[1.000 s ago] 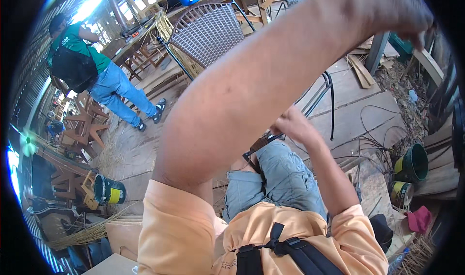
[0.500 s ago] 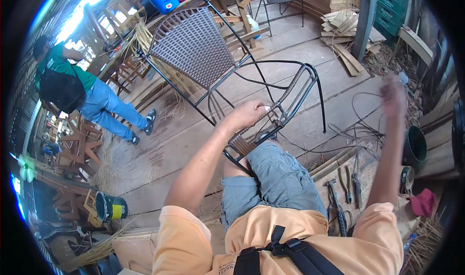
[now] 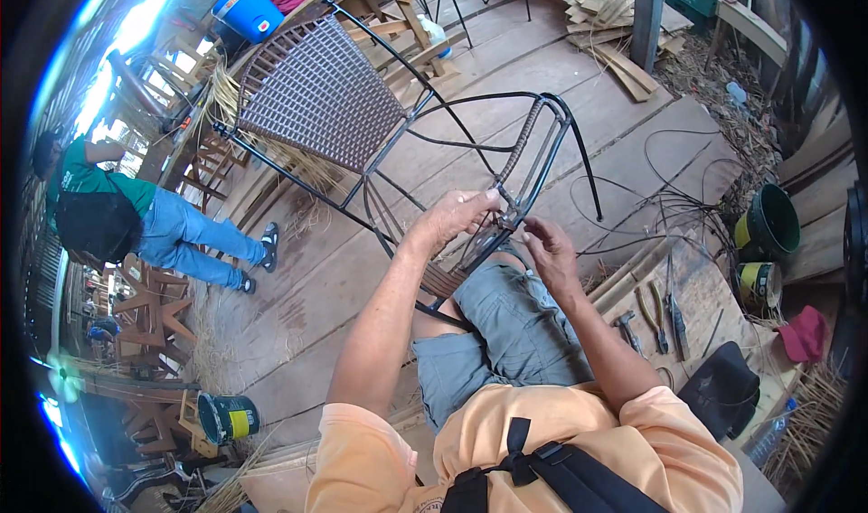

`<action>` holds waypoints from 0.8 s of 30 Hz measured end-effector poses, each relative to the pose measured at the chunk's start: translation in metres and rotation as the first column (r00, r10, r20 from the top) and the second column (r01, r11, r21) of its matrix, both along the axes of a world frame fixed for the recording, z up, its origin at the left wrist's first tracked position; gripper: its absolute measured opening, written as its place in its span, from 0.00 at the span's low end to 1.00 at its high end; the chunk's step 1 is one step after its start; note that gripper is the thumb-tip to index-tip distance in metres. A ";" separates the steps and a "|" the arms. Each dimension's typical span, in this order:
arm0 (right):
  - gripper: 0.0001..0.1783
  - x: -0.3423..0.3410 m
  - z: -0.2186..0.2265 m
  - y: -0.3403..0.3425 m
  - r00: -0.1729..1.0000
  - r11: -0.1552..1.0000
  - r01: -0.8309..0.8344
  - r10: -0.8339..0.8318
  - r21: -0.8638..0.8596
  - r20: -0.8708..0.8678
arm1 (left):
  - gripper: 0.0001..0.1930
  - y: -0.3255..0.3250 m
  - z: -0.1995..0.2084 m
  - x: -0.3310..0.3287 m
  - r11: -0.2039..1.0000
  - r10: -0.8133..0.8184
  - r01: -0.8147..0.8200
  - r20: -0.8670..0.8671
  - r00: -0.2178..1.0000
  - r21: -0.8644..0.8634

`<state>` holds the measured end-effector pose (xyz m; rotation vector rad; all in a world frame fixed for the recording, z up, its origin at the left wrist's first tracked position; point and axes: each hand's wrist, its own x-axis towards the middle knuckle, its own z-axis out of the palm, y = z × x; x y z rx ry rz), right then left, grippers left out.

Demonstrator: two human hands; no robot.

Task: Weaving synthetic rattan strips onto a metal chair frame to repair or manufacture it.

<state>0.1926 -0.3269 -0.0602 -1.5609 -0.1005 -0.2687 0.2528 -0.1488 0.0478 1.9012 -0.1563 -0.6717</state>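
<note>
A metal-framed chair (image 3: 321,93) with a woven brown back lies tilted against my lap. Its seat is an open frame, with brown strand wrapped round parts of the rails (image 3: 443,281). My left hand (image 3: 461,216) is closed at the front corner of the seat frame, thumb and fingers pinched together; what lies between them is too small to make out. Just right of the same corner is my right hand (image 3: 551,253), its fingers curled in beside the rail. Whatever those fingertips hold is hidden. Loose dark strands (image 3: 674,197) trail over the floor to the right.
Pliers (image 3: 653,318), a hammer (image 3: 626,329) and a black cap (image 3: 721,390) lie on the boards to my right. Beyond stand dark buckets (image 3: 767,224). A person in a green shirt (image 3: 108,183) is at the left, and a blue cooler (image 3: 246,11) sits at the back.
My right hand has come in from the far right, where it was raised, to the seat corner beside my left hand. The left stays pinched there. The view has shifted, showing the cap.
</note>
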 end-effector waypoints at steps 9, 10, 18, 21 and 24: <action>0.11 0.012 0.024 0.004 0.992 0.934 0.005 0.040 -0.357 0.120 | 0.30 0.001 -0.003 0.004 0.993 0.119 -0.119 -0.065 0.991 0.010; 0.09 0.017 0.021 0.003 0.984 0.933 0.026 0.039 -0.358 0.172 | 0.28 -0.004 0.009 -0.002 0.988 0.122 -0.131 -0.105 0.987 -0.086; 0.08 0.008 0.005 0.005 0.977 0.976 0.031 0.015 0.214 -0.211 | 0.29 0.000 -0.007 0.007 0.999 -0.034 0.034 -0.018 0.999 -0.016; 0.10 0.011 0.017 0.004 0.991 0.997 0.012 -0.002 0.076 -0.135 | 0.26 0.007 -0.013 0.018 0.972 0.122 -0.168 -0.259 0.958 -0.163; 0.12 0.016 0.019 0.006 0.997 1.000 0.001 -0.002 -0.018 -0.082 | 0.18 0.008 -0.032 0.035 0.896 0.205 -0.310 -0.324 0.924 -0.317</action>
